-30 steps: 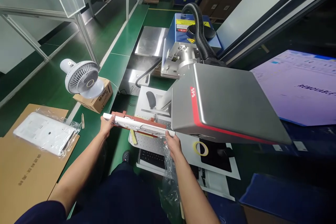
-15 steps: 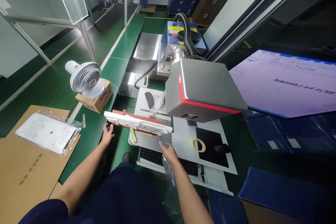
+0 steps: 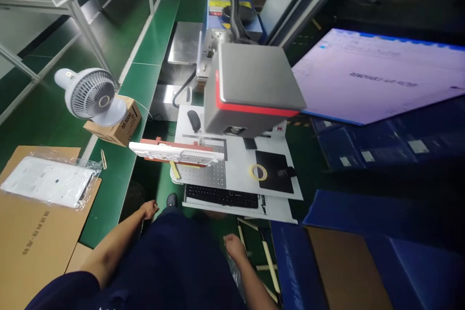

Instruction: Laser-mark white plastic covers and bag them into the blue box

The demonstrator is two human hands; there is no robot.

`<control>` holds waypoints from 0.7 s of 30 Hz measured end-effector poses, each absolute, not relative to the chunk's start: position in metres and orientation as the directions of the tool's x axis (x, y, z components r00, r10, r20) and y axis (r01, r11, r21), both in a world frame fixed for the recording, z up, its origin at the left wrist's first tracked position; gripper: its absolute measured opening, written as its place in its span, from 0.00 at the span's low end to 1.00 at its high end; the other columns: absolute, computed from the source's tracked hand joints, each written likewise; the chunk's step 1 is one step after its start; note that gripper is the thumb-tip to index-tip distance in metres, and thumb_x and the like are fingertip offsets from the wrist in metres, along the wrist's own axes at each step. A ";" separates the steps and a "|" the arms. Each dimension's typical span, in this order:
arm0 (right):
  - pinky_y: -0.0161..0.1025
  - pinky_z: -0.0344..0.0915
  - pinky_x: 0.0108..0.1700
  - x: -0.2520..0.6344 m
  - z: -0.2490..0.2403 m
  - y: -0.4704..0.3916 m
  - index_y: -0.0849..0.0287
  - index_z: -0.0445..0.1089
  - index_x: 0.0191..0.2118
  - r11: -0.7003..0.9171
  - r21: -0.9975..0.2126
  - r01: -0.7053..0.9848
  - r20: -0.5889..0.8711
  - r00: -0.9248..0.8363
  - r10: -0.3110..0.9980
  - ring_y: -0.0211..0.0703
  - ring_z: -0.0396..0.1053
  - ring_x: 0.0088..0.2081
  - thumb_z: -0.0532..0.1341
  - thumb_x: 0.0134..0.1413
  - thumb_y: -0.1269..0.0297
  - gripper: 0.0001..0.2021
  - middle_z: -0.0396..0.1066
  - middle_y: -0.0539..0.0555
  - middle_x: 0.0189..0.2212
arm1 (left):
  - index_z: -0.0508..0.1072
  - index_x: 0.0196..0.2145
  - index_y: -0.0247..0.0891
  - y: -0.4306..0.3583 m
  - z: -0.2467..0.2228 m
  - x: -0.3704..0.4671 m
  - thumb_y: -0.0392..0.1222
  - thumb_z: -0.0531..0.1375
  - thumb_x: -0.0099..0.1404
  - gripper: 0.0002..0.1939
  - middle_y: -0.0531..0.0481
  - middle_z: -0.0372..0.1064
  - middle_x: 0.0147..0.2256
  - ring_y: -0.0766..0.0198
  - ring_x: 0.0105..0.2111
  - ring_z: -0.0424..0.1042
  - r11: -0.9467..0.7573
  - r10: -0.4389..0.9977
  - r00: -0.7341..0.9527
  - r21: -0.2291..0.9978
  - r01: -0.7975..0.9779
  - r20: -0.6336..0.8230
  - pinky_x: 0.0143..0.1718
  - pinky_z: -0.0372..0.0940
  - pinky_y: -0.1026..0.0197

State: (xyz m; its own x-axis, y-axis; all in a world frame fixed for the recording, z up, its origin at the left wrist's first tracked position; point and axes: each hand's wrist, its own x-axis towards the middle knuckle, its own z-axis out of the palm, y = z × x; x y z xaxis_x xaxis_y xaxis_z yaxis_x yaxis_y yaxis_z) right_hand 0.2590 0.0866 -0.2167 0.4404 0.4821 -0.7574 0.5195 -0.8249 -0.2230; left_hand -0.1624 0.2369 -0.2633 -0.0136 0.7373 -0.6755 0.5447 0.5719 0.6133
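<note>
A white panel (image 3: 178,154) rests on a red-brown fixture (image 3: 163,142) over the perforated plate (image 3: 209,175), below the grey and red machine head (image 3: 254,82). My left hand (image 3: 149,209) hangs below the panel's left end, its fingers curled; whether it holds anything is too small to tell. On the right, my right hand (image 3: 234,246) is closed below the keyboard (image 3: 221,197), and clear plastic film (image 3: 236,276) shows beneath it. Neither hand touches the panel.
A white fan (image 3: 92,97) stands on a cardboard box (image 3: 119,123) at the left. Near it, a plastic-wrapped white panel (image 3: 47,180) lies on cardboard. Tape (image 3: 258,172) and a mouse (image 3: 286,172) lie on the worktop. Blue boxes (image 3: 290,261) stand at the lower right.
Both hands have drawn back from the panel toward my body, and their fingers have curled in. The view has shifted, so the machine and panel appear further left and higher.
</note>
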 end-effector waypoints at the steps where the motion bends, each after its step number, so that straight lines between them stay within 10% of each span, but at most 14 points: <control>1: 0.52 0.75 0.53 0.265 -0.222 0.095 0.50 0.77 0.36 -0.822 -0.230 0.521 -0.744 0.450 0.493 0.61 0.82 0.50 0.61 0.58 0.62 0.06 0.82 0.60 0.38 | 0.74 0.32 0.37 0.247 -0.265 -0.165 0.49 0.72 0.70 0.16 0.57 0.69 0.26 0.64 0.28 0.72 0.575 0.713 -0.013 0.575 0.582 -0.701 0.38 0.72 0.58; 7: 0.48 0.67 0.63 0.292 -0.252 0.160 0.57 0.62 0.74 -0.780 -0.256 0.571 -0.692 0.455 0.560 0.59 0.75 0.63 0.55 0.71 0.65 0.29 0.78 0.67 0.60 | 0.76 0.34 0.42 0.279 -0.245 -0.180 0.50 0.72 0.58 0.13 0.49 0.77 0.33 0.53 0.42 0.79 0.551 0.751 -0.103 0.532 0.643 -0.653 0.52 0.71 0.55; 21: 0.60 0.69 0.62 0.341 -0.288 0.210 0.59 0.57 0.80 -0.662 -0.275 0.697 -0.753 0.271 0.599 0.67 0.79 0.60 0.53 0.72 0.63 0.34 0.79 0.75 0.58 | 0.75 0.30 0.41 0.074 -0.202 -0.141 0.52 0.71 0.64 0.15 0.51 0.76 0.31 0.52 0.41 0.81 0.663 0.596 -0.232 0.308 0.683 -0.769 0.50 0.72 0.50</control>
